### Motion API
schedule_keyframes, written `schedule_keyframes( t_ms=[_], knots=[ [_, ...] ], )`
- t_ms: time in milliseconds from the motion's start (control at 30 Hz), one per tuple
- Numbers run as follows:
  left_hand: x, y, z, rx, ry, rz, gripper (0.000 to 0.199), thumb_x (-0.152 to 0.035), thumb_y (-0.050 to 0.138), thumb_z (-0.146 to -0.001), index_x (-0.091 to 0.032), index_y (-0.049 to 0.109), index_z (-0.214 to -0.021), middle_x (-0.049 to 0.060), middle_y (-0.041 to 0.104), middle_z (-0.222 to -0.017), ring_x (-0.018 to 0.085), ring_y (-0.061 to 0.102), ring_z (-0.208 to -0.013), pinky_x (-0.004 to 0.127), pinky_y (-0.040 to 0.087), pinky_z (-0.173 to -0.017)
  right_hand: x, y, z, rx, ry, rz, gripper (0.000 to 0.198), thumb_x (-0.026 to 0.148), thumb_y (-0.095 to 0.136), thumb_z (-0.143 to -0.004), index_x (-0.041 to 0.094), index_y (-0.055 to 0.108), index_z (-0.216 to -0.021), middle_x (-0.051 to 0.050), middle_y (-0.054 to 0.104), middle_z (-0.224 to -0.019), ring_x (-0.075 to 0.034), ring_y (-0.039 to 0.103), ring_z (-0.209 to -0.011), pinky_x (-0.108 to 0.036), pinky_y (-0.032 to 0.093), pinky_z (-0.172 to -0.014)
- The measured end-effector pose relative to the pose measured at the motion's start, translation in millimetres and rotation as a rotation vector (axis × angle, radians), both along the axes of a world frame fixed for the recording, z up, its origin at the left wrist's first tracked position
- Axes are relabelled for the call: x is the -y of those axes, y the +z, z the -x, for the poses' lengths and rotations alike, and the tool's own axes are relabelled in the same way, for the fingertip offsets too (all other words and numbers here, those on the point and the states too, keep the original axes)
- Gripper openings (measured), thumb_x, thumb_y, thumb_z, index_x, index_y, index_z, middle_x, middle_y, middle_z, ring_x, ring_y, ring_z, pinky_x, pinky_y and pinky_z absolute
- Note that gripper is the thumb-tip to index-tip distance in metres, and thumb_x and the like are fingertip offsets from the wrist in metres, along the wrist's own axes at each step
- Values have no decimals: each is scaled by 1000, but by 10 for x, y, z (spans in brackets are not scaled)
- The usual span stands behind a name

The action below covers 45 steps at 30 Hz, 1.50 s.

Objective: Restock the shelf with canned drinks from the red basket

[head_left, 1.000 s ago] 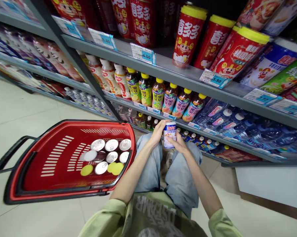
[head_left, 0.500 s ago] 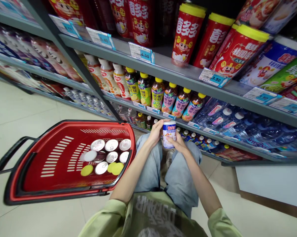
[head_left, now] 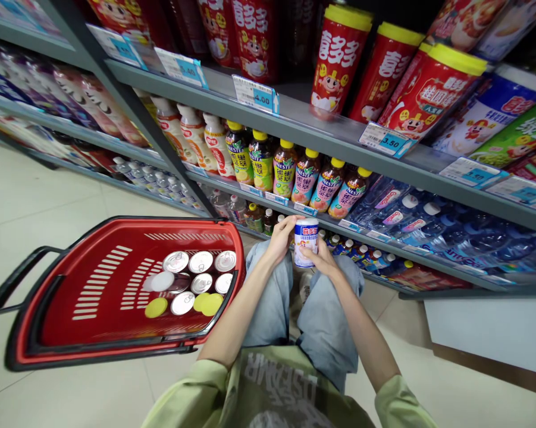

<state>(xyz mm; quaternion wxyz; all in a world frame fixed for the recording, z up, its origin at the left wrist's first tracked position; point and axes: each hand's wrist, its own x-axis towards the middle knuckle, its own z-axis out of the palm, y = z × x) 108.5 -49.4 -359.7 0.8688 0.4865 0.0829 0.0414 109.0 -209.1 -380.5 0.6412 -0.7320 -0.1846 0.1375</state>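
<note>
Between my knees I hold an upright blue-and-white can (head_left: 306, 238) with red lettering and a pale lid, its label turned towards me. My left hand (head_left: 282, 239) grips its left side, fingertips near the upper rim. My right hand (head_left: 322, 257) is wrapped round the lower right side, the thumb lying across the front label. The fingers behind the can are hidden. To my left, a red shopping basket (head_left: 102, 252) holds several cans (head_left: 200, 261) with silver pull-tab tops, some yellow lids (head_left: 156, 307) and a whitish lid.
Shelves stand in front, with iced tea bottles (head_left: 285, 172), water bottles (head_left: 410, 220) and milk drink bottles (head_left: 216, 142). Red cups (head_left: 339, 59) with yellow lids occupy the upper shelf, whose edge (head_left: 303, 116) juts out above my hands. A white block (head_left: 486, 330) lies to the right.
</note>
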Motion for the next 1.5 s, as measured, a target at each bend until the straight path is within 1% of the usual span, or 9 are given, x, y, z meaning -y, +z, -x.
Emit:
schedule_keyframes(
  t_ms=[233,400,667,900,1100,1233,1367,1433,1500],
  knots=[
    [4,-7,20,28,-21,-80,56,-65,81,-73,-19,79,-104,6,74,-99,17,61,-85,24,50,-68,-3,-6,-11,-15,-65,2,59,56,77,-78,22,59,-122,-10,73,-118,-29,71,-103,-45,57,-93],
    [10,-2,29,41,-21,-109,55,-64,82,-73,-19,79,-104,6,73,-98,17,61,-84,23,50,-67,-1,-10,-7,-29,-45,-9,57,56,76,-79,22,59,-121,-9,74,-116,-29,72,-103,-45,57,-92],
    [6,30,39,27,29,-81,48,-57,88,-68,-20,79,-97,3,70,-91,16,60,-84,22,48,-66,-5,1,-8,7,-30,28,53,55,75,-80,23,60,-119,-8,75,-112,-28,72,-101,-45,57,-91],
    [11,19,28,12,44,-48,45,-55,86,-70,-21,79,-98,3,69,-90,16,58,-83,23,48,-66,-20,-21,-9,-20,-48,8,57,56,76,-80,22,60,-123,-9,73,-119,-29,71,-105,-47,55,-97],
    [12,4,40,33,2,-75,44,-54,80,-76,-20,78,-104,5,74,-103,19,62,-93,26,51,-75,6,-51,-12,-47,-56,-17,59,55,78,-79,23,60,-125,-10,73,-119,-30,70,-106,-48,56,-98],
    [12,-27,31,54,-14,-88,45,-56,79,-78,-20,79,-105,6,74,-108,19,64,-96,26,51,-77,19,-56,-12,-46,-61,-18,59,54,78,-79,23,60,-125,-10,73,-119,-30,70,-107,-48,56,-98],
    [6,-57,17,75,-11,-94,43,-55,79,-80,-21,79,-106,5,74,-104,17,63,-91,25,50,-76,21,-26,-6,-63,-36,-52,58,57,78,-78,23,61,-122,-9,74,-115,-31,70,-110,-47,56,-99],
    [-3,-68,11,79,20,-95,40,-52,81,-79,-21,80,-104,4,74,-99,15,62,-87,24,49,-75,20,-7,-2,-68,-29,-55,58,58,78,-77,23,61,-121,-9,74,-114,-31,70,-109,-47,56,-98],
    [-15,-79,4,71,75,-77,37,-47,85,-75,-20,80,-100,3,72,-94,13,61,-83,23,47,-74,18,7,1,-63,-27,-48,59,58,78,-76,23,61,-121,-8,74,-115,-31,70,-108,-47,56,-97]
  ],
)
